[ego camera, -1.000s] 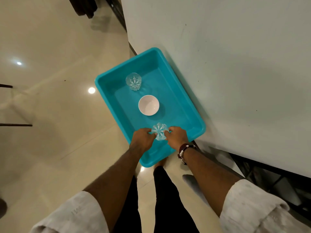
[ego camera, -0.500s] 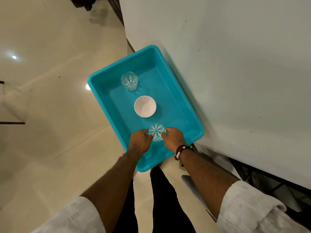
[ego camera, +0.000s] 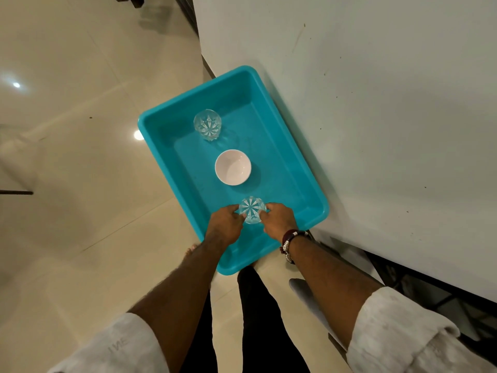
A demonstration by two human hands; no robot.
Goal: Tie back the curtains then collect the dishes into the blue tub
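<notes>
Glossy cream floor tiles (ego camera: 80, 224) fill the left of my view, and a pale grey counter (ego camera: 376, 103) takes up the right. Half on that counter and half out over the floor sits the blue tub (ego camera: 304, 181), its long side running away from me at a slant.

Inside the tub I see three dishes in a rough line. Farthest from me stands a cut-glass tumbler (ego camera: 207, 125), upright. Near the middle sits a small white bowl (ego camera: 233, 167), open side up, apart from both glasses. Closest to me is a second cut-glass tumbler (ego camera: 252, 210), also upright, just short of the tub's near wall.

Both my hands are on that near tumbler. My left hand (ego camera: 224, 224) comes in from the left, and its fingers (ego camera: 236, 211) press the glass's left side. My right hand (ego camera: 278, 219), with a beaded bracelet (ego camera: 290, 238) at the wrist, meets it from the right, fingers (ego camera: 265, 211) touching the rim on that side. The glass sits squarely between the two sets of fingertips, pinched from both sides. I cannot tell whether its base rests on the tub floor or hangs just above it.

Rolled white sleeves (ego camera: 398, 332) and dark trousers (ego camera: 258, 319) show at the bottom.
</notes>
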